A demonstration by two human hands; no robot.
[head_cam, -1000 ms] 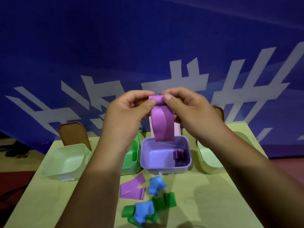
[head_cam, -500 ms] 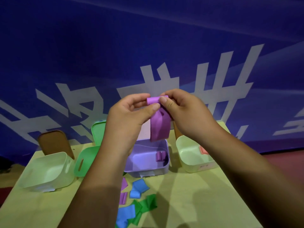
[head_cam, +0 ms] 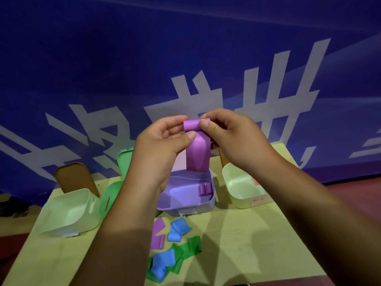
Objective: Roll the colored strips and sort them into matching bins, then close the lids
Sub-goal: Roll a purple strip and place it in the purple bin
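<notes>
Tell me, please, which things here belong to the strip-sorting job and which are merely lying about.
Job: left hand, right hand, purple strip, purple bin, green bin, left pale bin, right pale bin, loose strips, brown lid.
Lying about: blue banner, red floor.

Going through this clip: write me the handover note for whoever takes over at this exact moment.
Left hand and right hand: both pinch the rolled top of a purple strip above the purple bin; its tail hangs unrolled.
Done: one rolled strip lies in the purple bin.
Loose on the table in front of the bins: purple pieces, blue strips, green strips.
Green bin, left pale bin and right pale bin: lids that show stand open.
To do: finish this roll, drop it in, roll and sort the rest, close all lids.
</notes>
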